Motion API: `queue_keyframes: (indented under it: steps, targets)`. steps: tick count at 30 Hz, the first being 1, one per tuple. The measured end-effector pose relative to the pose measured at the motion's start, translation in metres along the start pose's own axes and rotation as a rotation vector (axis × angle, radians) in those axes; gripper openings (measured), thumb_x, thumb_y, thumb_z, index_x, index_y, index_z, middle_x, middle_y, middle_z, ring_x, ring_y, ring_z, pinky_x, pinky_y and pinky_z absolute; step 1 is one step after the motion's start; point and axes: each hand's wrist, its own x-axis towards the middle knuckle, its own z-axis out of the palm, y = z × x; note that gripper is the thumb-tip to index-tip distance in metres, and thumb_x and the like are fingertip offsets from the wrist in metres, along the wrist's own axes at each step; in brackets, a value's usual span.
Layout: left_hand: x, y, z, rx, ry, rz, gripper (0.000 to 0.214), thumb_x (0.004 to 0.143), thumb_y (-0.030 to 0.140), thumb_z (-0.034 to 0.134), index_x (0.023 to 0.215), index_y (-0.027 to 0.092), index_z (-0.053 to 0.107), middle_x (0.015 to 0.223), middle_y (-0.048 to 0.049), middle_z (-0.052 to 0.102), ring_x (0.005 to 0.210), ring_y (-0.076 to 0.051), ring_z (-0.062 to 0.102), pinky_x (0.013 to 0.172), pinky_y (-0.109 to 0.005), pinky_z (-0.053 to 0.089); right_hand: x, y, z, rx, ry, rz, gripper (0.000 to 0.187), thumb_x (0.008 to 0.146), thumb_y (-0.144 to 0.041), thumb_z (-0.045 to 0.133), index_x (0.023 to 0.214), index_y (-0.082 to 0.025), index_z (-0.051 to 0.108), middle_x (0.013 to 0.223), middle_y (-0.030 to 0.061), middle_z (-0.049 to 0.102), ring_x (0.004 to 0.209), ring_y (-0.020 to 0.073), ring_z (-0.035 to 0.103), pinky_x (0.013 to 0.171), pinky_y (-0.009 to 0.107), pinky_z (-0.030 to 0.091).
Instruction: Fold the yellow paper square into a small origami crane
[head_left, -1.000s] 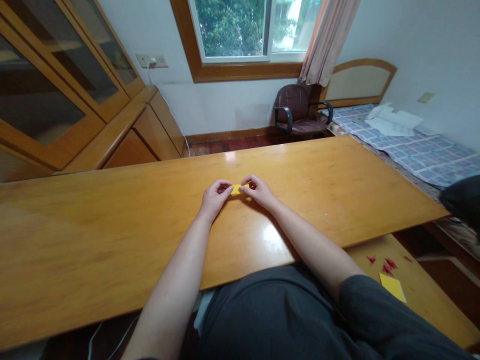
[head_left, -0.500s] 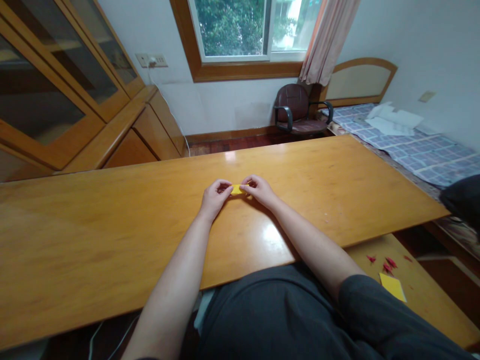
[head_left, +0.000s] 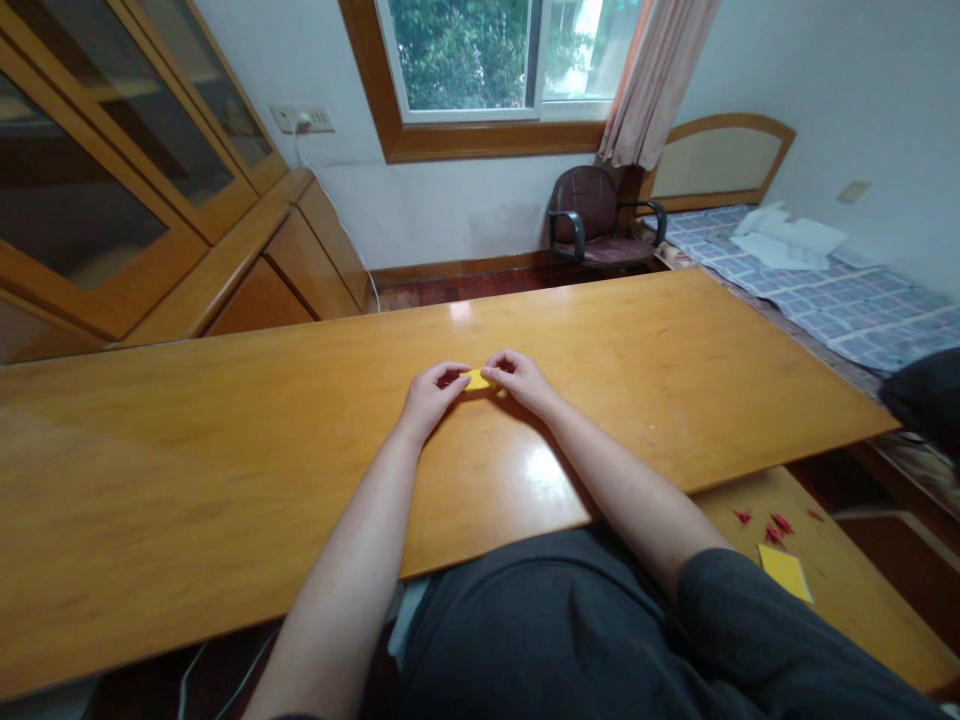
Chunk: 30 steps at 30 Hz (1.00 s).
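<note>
The left hand (head_left: 435,395) has edged slightly rightward, its thumb and fingers pinching the small yellow piece (head_left: 478,380) at the table's (head_left: 225,450) middle, while the right hand (head_left: 521,382) pinches the other end — so it stays held by 2 hands, only adjusted. Fingers cover both ends, hiding any folds — and at far right the red pieces (head_left: 782,524) are too small to make out, a black object (head_left: 926,400) cut off.

shirt (head_left: 555,630): dark grey | right sleeve (head_left: 750,610): short, elbow-length | left hand (head_left: 430,402): bare | right hand (head_left: 523,382): bare
</note>
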Motion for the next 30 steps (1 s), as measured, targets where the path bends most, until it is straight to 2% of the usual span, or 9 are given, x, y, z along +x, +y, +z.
queue_keyframes:
  steps: [13, 30]
  targets:
    - [0.0013, 0.0021, 0.0019, -0.162, 0.016, -0.072, 0.035, 0.072, 0.041, 0.074, 0.097, 0.018, 0.07, 0.085, -0.0035, 0.068, 0.076, -0.016, 0.062, 0.072, -0.027, 0.05, -0.0013, -0.0005, -0.0008, 0.019, -0.007, 0.007, 0.03, 0.075, -0.045, 0.07, 0.082, -0.017, 0.059, 0.069, -0.0022, 0.06, 0.058, 0.0107, 0.053, 0.057, 0.024, 0.045]
    - [0.0006, -0.0009, 0.002, -0.115, 0.007, -0.047, 0.031, 0.074, 0.042, 0.073, 0.094, 0.018, 0.071, 0.083, -0.0029, 0.068, 0.074, -0.015, 0.061, 0.069, -0.026, 0.049, -0.0014, -0.0022, -0.0002, -0.008, 0.007, -0.008, 0.03, 0.075, -0.044, 0.07, 0.08, -0.017, 0.059, 0.066, -0.0028, 0.058, 0.057, 0.0102, 0.051, 0.055, 0.023, 0.042]
